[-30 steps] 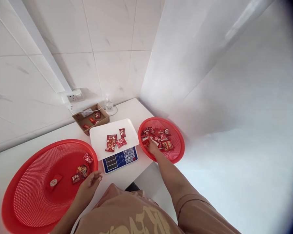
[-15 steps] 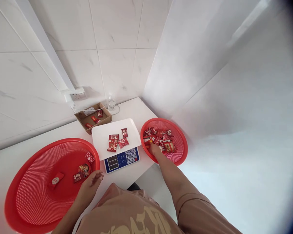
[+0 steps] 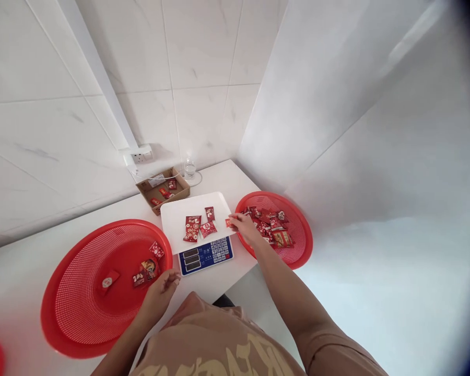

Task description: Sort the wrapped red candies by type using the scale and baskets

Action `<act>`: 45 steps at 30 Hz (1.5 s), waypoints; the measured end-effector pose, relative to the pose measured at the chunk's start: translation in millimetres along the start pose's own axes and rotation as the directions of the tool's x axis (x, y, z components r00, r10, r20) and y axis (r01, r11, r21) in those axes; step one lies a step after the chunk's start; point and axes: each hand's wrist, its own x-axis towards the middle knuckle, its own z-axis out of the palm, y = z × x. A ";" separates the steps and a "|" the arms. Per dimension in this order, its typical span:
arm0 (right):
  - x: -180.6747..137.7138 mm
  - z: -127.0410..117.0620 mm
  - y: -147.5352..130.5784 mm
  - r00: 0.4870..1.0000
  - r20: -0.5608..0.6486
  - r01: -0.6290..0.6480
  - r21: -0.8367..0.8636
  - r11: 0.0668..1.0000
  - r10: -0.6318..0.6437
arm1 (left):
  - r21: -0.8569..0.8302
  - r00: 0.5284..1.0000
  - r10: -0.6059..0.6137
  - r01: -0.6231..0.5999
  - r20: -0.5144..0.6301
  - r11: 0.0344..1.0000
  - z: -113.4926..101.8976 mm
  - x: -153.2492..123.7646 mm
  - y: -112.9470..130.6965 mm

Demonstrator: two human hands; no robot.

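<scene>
We judge this a transfer: right hand (image 3: 243,228) pinching a red packet (image 3: 228,223) at the scale tray's (image 3: 171,222) right edge, calling for lowering; left hand (image 3: 159,296) appears released.

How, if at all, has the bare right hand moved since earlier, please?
Yes: the right hand moved left, from the round red mesh basket toward the white rectangular tray.

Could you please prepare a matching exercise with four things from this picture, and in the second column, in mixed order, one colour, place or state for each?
1. right hand
2. cardboard box
3. left hand
4. scale panel

A. beside the red basket on the left
B. blue
C. pinching a small red packet
D. brown

Pairs: 1-C, 2-D, 3-A, 4-B
</scene>
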 end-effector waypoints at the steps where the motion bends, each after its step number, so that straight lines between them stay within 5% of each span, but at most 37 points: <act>1: 2.1 13.9 -5.3 0.998 0.056 -0.015 0.083 0.996 0.010 | -0.007 1.000 0.005 -0.005 -0.002 1.000 0.2 -0.8 0.6; 5: 6.6 47.2 -16.4 0.995 0.100 -0.043 0.134 0.990 0.030 | -0.004 1.000 0.001 -0.001 -0.027 1.000 -3.5 -6.2 -1.2; 9: -6.2 36.0 -5.2 0.996 -0.013 0.078 -0.305 0.949 -0.087 | 0.022 0.996 -0.019 0.021 -0.086 1.000 -13.0 -12.6 -8.6; 13: -34.9 2.2 28.6 0.967 -0.020 0.169 -0.700 0.694 -0.255 | 0.054 0.991 -0.016 0.023 -0.130 0.998 -20.8 -16.2 -15.6; 18: -71.5 -30.7 67.7 0.994 -0.096 -0.060 -0.884 0.464 -0.054 | 0.060 0.991 0.019 -0.011 -0.129 0.998 -21.4 -14.6 -18.0; 22: -84.0 -37.6 75.5 0.994 -0.096 -0.107 -0.926 0.363 0.050 | 0.102 0.994 0.068 -0.059 -0.090 0.993 -16.2 -11.6 -20.4; 45: -81.5 -34.8 73.4 0.990 -0.136 -0.140 -0.921 0.364 0.036 | 0.298 0.991 0.122 -0.099 -0.060 0.949 -17.8 -12.5 -28.4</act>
